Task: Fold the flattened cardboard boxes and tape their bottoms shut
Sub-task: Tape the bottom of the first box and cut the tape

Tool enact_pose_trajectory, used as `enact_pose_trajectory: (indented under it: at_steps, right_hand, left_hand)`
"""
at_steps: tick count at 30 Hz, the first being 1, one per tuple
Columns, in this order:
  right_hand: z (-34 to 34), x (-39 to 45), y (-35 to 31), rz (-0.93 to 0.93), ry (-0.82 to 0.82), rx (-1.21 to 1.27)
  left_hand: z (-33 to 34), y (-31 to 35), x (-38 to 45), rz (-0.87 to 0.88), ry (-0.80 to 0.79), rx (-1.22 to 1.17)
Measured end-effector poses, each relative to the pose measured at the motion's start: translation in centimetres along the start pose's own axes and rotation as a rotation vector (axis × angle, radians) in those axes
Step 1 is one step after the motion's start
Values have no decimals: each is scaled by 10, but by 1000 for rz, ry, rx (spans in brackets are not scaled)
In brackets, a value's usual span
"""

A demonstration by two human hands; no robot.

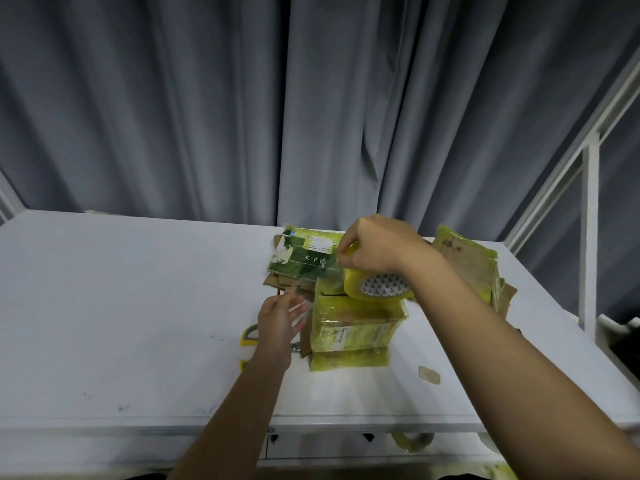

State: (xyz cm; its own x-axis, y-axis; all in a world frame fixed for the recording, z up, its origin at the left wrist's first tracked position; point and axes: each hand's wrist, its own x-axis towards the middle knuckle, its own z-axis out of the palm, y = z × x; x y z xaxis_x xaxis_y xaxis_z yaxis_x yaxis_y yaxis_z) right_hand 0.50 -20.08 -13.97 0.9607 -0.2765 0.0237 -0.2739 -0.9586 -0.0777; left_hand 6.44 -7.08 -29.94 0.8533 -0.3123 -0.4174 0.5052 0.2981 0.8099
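Observation:
A folded cardboard box (356, 329), wrapped in yellowish tape, stands on the white table (138, 306). My right hand (375, 247) grips a roll of yellow-clear tape (377, 287) just above the box's top. A clear strip of tape stretches left from the roll toward my left hand (280, 320), whose fingers pinch its end beside the box. Behind the box lies a flattened green printed box (304, 256) on brown flat cardboard.
More flattened, tape-covered boxes (474, 268) are stacked at the right. Yellow-handled scissors (250, 336) lie partly hidden under my left wrist. A small tape scrap (429, 374) lies near the front edge. Grey curtains hang behind; a white metal frame (588, 202) stands at right.

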Motion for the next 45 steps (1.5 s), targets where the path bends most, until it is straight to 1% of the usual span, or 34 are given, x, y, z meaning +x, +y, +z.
enact_pose_trajectory:
  at_steps: [5,13,18,25,30,35,38,45]
  right_hand:
    - [0,4,-4,-17,-48,-96]
    - [3,5,-9,-21,-36,-108]
    - [4,5,-7,-9,-15,-103]
    - [5,7,-9,1,-34,-107]
    - [6,9,-9,1,-34,-112]
    - [8,10,-10,-4,-38,-116]
    - [8,11,-10,3,-38,-115]
    - [9,11,-12,13,-36,-110]
  left_hand:
    - [-6,-5,2,-32,-10,-16]
    - [-10,-18,1,-106,-26,58]
    - [-9,-21,0,-120,-55,93]
    - [-9,-27,4,-147,-104,102]
    - [-11,-32,7,-110,-125,171]
    - [-4,-39,12,-4,-60,388]
    - [0,-43,10,61,-58,469]
    - [5,-42,12,117,-52,645]
